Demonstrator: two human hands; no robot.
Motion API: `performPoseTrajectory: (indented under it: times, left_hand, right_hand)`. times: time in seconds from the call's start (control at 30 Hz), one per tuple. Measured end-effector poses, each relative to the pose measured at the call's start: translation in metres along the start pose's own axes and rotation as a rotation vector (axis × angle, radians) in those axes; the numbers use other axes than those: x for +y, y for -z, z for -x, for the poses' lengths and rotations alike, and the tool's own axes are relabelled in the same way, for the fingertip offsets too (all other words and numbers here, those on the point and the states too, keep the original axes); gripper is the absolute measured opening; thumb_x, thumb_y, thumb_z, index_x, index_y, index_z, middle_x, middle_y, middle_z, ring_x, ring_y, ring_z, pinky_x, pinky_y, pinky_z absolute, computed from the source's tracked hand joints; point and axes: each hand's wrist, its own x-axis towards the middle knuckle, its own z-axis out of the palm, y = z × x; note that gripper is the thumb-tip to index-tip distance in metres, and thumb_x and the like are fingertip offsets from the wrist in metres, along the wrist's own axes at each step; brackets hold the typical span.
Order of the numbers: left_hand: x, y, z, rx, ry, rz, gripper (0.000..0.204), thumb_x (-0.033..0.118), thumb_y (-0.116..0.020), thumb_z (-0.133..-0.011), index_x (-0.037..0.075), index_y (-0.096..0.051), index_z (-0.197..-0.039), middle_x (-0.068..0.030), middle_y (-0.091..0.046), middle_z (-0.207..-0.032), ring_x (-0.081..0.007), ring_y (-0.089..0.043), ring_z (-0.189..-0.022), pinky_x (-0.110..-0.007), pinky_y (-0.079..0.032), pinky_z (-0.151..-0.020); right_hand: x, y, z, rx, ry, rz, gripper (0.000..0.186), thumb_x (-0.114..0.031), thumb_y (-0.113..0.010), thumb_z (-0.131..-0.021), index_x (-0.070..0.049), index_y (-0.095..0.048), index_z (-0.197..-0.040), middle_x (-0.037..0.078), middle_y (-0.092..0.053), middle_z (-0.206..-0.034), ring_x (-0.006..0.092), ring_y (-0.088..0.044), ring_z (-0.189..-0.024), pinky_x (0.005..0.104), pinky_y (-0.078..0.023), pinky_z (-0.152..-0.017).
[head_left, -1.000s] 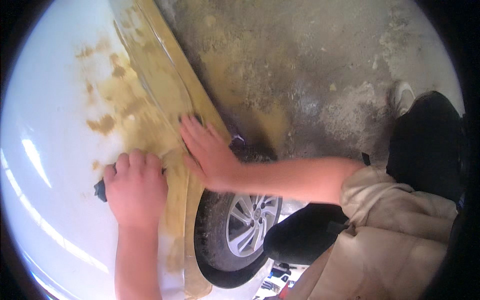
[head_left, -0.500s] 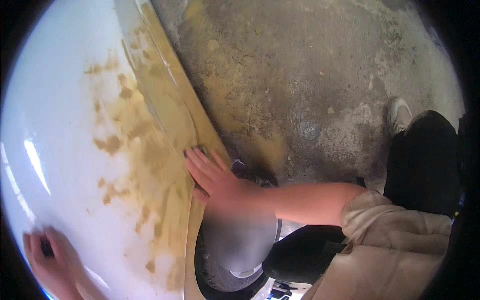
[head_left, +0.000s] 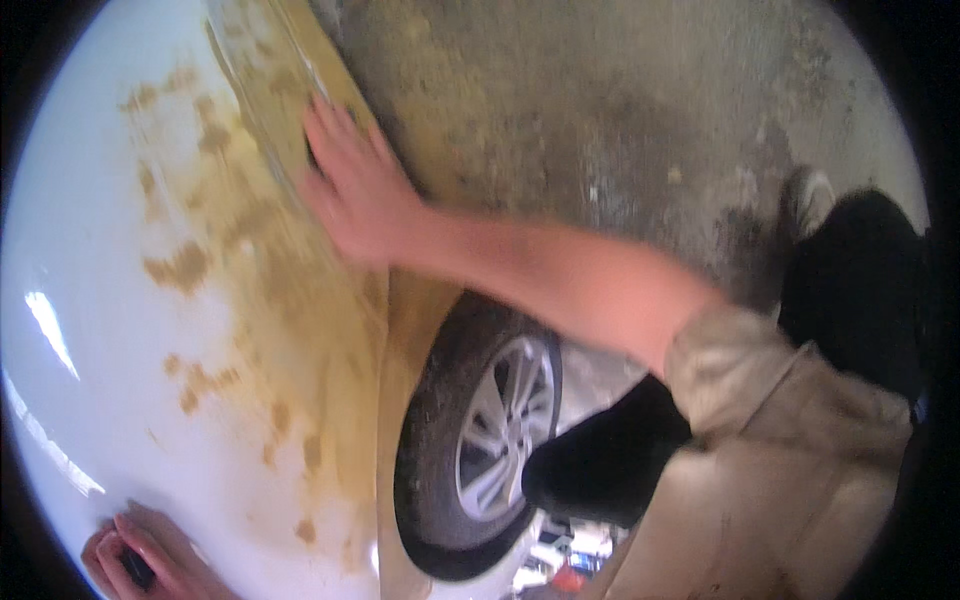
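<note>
Glossy white car panel, smooth and curved, fills the left half of the view, blotched with matte tan filler patches that thicken into a solid ochre band along the wheel-arch edge. The right hand lies flat on that sanded band with its fingers spread and pressed to the surface, while the left hand, low on the panel, curls around a small dark object. Below the arch sit a dusty black tyre and silver spoked rim, beside a rough, gritty concrete floor.
</note>
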Motion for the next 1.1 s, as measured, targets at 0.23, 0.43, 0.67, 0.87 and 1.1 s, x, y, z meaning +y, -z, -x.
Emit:
performPoseTrajectory:
  times: [0.23, 0.43, 0.67, 0.87, 1.1]
  left_hand:
    - [0.005, 0.010, 0.033, 0.032, 0.058, 0.054, 0.036, 0.031, -0.080, -0.093, 0.007, -0.065, -0.071, -0.0062, -0.062, -0.079, -0.0077, -0.056, -0.061, -0.020, -0.048, -0.043]
    - [0.010, 0.012, 0.027, -0.117, -0.029, -0.026, 0.039, 0.033, -0.077, -0.096, 0.007, -0.064, -0.070, -0.0052, -0.062, -0.078, -0.0100, -0.057, -0.062, -0.022, -0.050, -0.045]
    - [0.021, -0.002, 0.025, 0.031, 0.049, 0.081, 0.037, 0.029, -0.083, -0.091, 0.004, -0.065, -0.070, -0.0067, -0.061, -0.076, -0.0099, -0.056, -0.058, -0.021, -0.042, -0.040]
    - [0.018, 0.013, 0.029, -0.010, 0.026, 0.051, 0.037, 0.030, -0.079, -0.095, 0.005, -0.068, -0.071, -0.0055, -0.063, -0.075, -0.0105, -0.057, -0.061, -0.023, -0.044, -0.040]
    - [0.027, 0.008, 0.034, -0.040, 0.150, 0.005, 0.038, 0.035, -0.078, -0.096, 0.010, -0.067, -0.069, -0.0049, -0.063, -0.076, -0.0133, -0.058, -0.068, -0.027, -0.050, -0.053]
  right_hand:
    - [-0.013, -0.004, 0.074, -0.208, 0.068, 0.116, 0.080, -0.033, -0.044, -0.106, 0.005, -0.003, -0.165, 0.027, 0.000, -0.174, 0.0427, 0.001, -0.162, 0.0615, -0.004, -0.127]
    - [-0.003, -0.013, 0.023, -0.018, 0.009, 0.035, 0.076, -0.033, -0.041, -0.107, 0.009, -0.009, -0.163, 0.028, -0.007, -0.172, 0.0417, -0.004, -0.162, 0.0600, -0.007, -0.128]
    - [-0.006, -0.001, 0.049, -0.119, 0.142, 0.102, 0.080, -0.032, -0.047, -0.106, 0.005, -0.008, -0.165, 0.026, -0.004, -0.174, 0.0426, -0.003, -0.162, 0.0605, -0.004, -0.128]
    - [-0.011, 0.005, -0.104, 0.080, 0.119, -0.123, 0.078, -0.043, -0.037, -0.110, 0.008, -0.011, -0.163, 0.029, -0.012, -0.171, 0.0424, -0.005, -0.161, 0.0536, -0.008, -0.130]
    - [-0.001, -0.002, 0.023, -0.094, 0.207, 0.073, 0.070, -0.026, -0.038, -0.108, 0.010, -0.011, -0.162, 0.031, -0.010, -0.171, 0.0461, -0.005, -0.160, 0.0561, -0.008, -0.129]
